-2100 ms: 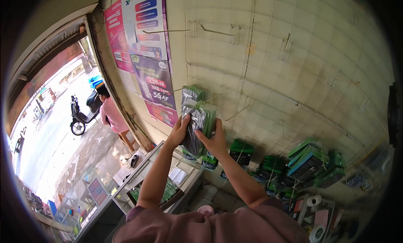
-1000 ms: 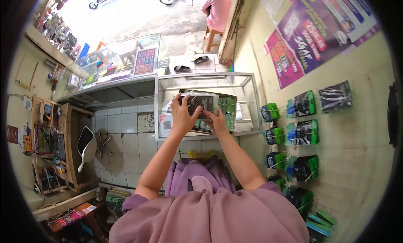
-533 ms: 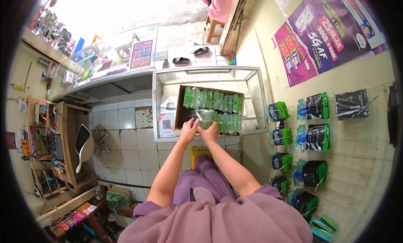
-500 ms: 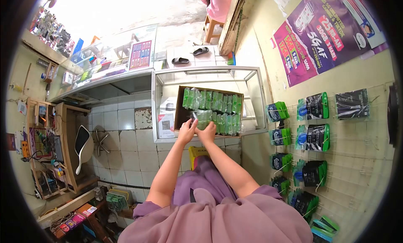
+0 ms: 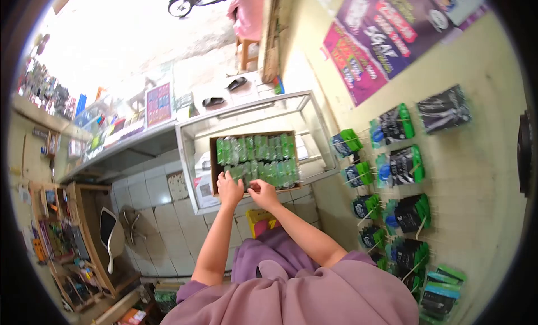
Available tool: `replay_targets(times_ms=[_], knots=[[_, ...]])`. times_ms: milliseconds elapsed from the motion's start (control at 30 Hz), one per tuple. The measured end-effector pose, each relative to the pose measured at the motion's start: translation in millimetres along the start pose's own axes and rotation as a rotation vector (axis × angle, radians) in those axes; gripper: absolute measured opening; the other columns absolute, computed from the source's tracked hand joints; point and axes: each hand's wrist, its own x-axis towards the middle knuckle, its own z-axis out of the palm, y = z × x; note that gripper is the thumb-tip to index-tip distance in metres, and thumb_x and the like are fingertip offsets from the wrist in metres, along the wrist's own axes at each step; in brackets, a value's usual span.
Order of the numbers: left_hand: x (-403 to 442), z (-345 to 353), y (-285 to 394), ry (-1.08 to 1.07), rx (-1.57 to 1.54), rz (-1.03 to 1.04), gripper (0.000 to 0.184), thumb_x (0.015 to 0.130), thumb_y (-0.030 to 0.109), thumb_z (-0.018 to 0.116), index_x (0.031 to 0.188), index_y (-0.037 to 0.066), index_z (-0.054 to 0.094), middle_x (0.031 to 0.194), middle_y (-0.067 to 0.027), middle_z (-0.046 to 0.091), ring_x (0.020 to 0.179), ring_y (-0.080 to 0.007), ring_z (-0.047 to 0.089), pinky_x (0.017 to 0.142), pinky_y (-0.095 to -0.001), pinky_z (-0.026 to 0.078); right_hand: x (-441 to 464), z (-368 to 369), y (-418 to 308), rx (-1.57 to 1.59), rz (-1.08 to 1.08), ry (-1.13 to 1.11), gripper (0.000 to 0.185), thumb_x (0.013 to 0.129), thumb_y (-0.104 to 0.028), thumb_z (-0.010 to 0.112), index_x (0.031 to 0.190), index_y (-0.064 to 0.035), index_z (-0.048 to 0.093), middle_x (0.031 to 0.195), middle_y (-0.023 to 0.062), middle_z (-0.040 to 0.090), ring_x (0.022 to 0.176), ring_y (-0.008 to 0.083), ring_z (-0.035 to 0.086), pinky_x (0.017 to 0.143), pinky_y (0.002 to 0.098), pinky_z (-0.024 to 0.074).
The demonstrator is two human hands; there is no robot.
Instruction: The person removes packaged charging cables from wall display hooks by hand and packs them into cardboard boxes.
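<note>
A brown cardboard box (image 5: 213,157) holds two rows of green packets (image 5: 260,148) in clear plastic, standing on edge. It rests on a glass display case. My left hand (image 5: 230,188) is at the near left corner of the box, fingers apart, with the fingertips against the packets of the near row. My right hand (image 5: 263,194) is beside it at the box's near edge, fingers loosely bent and apart, with nothing visible in it.
The glass display case (image 5: 188,173) has a metal frame. Green and black packets (image 5: 400,168) hang on wall hooks at right. A longer glass counter (image 5: 120,134) stands at left, near a white chair (image 5: 115,235). A yellow object (image 5: 259,221) is below the case.
The clear packet that both hands held over the near row is out of them and now appears among the packets there. My hands have separated. The whole view has shifted and tilted.
</note>
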Motion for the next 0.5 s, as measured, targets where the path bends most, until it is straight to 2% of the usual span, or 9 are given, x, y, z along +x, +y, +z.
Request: replay_targets(times_ms=[67,100,167,200,267,333,400,467,500], knots=[[-5,-17,44,0.013,-0.118,0.128,0.05,0.081,0.021,0.068,0.123,-0.001,0.053,0.124,-0.0249,0.051,0.116,-0.0426,0.048,0.098,-0.0459,0.042,-21,-60,-18,0.131,0.058,0.055,0.029,0.084,-0.015,0.07,0.109,-0.0009,0.064,0.096,0.0105,0.071,0.083,0.0151,0.069,0.073,0.0289,0.0541],[-8,-30,75,0.005,-0.222,0.21,0.039,0.082,0.017,0.067,0.116,0.0,0.057,0.123,-0.0223,0.052,0.113,-0.0398,0.05,0.095,-0.0454,0.042,-29,-89,-22,0.133,0.047,0.109,0.029,0.084,-0.015,0.07,0.109,-0.0009,0.064,0.096,0.0105,0.071,0.083,0.0151,0.069,0.073,0.0289,0.0541],[-9,-54,141,-0.017,-0.331,0.385,0.034,0.082,0.015,0.066,0.112,0.001,0.059,0.121,-0.0201,0.053,0.112,-0.0386,0.051,0.095,-0.0448,0.042,-47,-149,-30,0.219,-0.045,0.362,0.018,0.085,-0.016,0.067,0.098,-0.0026,0.067,0.084,0.0071,0.07,0.077,0.0152,0.067,0.068,0.0298,0.053],[-12,-64,174,-0.04,-0.423,0.504,0.028,0.082,0.012,0.066,0.108,0.002,0.061,0.119,-0.0179,0.055,0.111,-0.0374,0.051,0.095,-0.0443,0.043,-56,-181,-41,0.219,-0.058,0.413,0.018,0.085,-0.016,0.067,0.098,-0.0026,0.067,0.084,0.0071,0.07,0.077,0.0152,0.067,0.068,0.0298,0.053],[-17,-83,244,-0.022,-0.57,0.703,0.02,0.083,0.01,0.065,0.102,0.005,0.062,0.111,-0.0153,0.059,0.107,-0.0355,0.054,0.093,-0.0433,0.043,-73,-243,-64,0.298,-0.146,0.693,0.016,0.087,-0.016,0.067,0.098,-0.0048,0.067,0.083,0.0036,0.068,0.076,0.0123,0.065,0.068,0.0281,0.0516],[-25,-102,315,-0.152,-0.714,0.793,0.021,0.084,0.01,0.065,0.104,0.005,0.062,0.11,-0.0152,0.059,0.106,-0.0349,0.055,0.093,-0.043,0.043,-83,-303,-84,0.215,-0.285,0.934,0.025,0.09,-0.014,0.064,0.112,-0.0045,0.061,0.1,0.0058,0.066,0.087,0.0136,0.063,0.071,0.0284,0.0511],[-30,-116,381,-0.18,-0.716,1.015,0.027,0.087,0.015,0.063,0.112,0.006,0.059,0.109,-0.0164,0.058,0.106,-0.0357,0.055,0.09,-0.0415,0.045,-87,-356,-107,0.286,-0.463,1.11,0.044,0.091,-0.011,0.063,0.131,-0.0029,0.046,0.126,0.0118,0.053,0.101,0.0188,0.059,0.075,0.0307,0.0515],[-30,-114,439,-0.201,-0.756,1.126,0.035,0.089,0.019,0.063,0.121,0.007,0.055,0.113,-0.0178,0.058,0.106,-0.0356,0.055,0.088,-0.0394,0.046,-86,-391,-131,0.094,-0.516,1.173,0.061,0.09,-0.007,0.062,0.142,-0.0011,0.029,0.141,0.0162,0.036,0.11,0.0247,0.055,0.078,0.0314,0.0526],[-28,-109,465,-0.257,-0.782,1.109,0.039,0.09,0.02,0.063,0.125,0.006,0.053,0.116,-0.0184,0.057,0.109,-0.0352,0.054,0.089,-0.0392,0.046,-88,-398,-146,0.331,-0.491,1.101,0.07,0.089,-0.006,0.063,0.145,-0.0013,0.021,0.142,0.0198,0.032,0.116,0.0279,0.052,0.081,0.0314,0.0533]])
